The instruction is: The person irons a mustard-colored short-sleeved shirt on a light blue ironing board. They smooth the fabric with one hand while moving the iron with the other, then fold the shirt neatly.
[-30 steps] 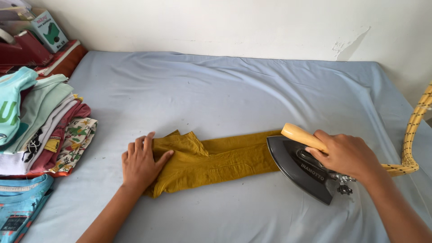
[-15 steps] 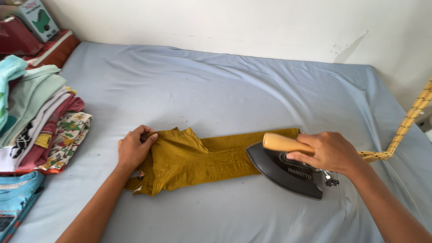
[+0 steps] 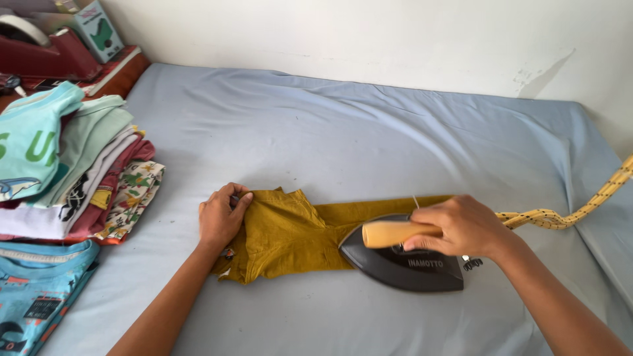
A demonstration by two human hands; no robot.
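Observation:
A small mustard-yellow garment (image 3: 290,232) lies folded lengthwise on the blue sheet (image 3: 343,132). My left hand (image 3: 223,215) grips its left end, fingers curled over the waistband edge. My right hand (image 3: 461,227) is closed around the pale wooden handle of a black clothes iron (image 3: 402,262), which rests flat on the right part of the garment with its tip pointing left. The iron covers much of the cloth's right half.
A yellow braided cord (image 3: 580,207) runs from the iron off to the right edge. A pile of folded clothes (image 3: 72,171) sits at the left, a blue printed shirt (image 3: 36,290) below it. Red boxes and a small carton (image 3: 99,29) stand at the far left corner.
The iron has slid leftward along the garment, covering more of it. My left hand has shifted from lying flat on the cloth to gripping its left end.

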